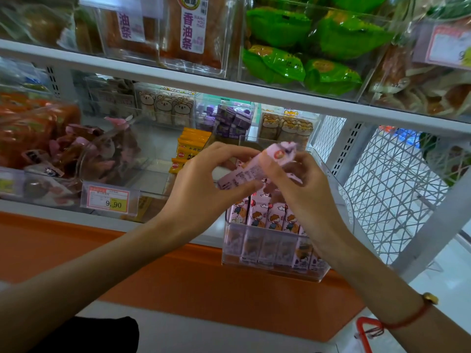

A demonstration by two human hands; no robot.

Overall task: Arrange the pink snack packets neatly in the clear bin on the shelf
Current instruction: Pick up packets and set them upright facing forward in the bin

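Forearms nearest the lens, reaching up from below the bin [274, 253]; red cord bracelet [407, 318] on the right wrist. Left hand [201, 184] and right hand [303, 184] meet directly above the bin, both pinching one pink packet [251, 169] between fingertips. The packet lies slantwise, its upper end toward the right hand, lower end by the left thumb; slightly blurred, so the exact finger placement is unclear. It hangs clear of the bin, not touching the row [265, 217] below.

The row stands upright along the bin's front wall, faces forward, packed side by side. The bin sits at the shelf [76, 212] edge, overhanging the orange ledge [153, 271] a little. Left of the bin: yellow packets [190, 149], then a price tag [109, 198].

Step in hand, as I judge it: squaring up one packet before slotting it in. Next move calls for turning it upright, picture side forward, and lowering it behind or beside the row without tipping neighbours.
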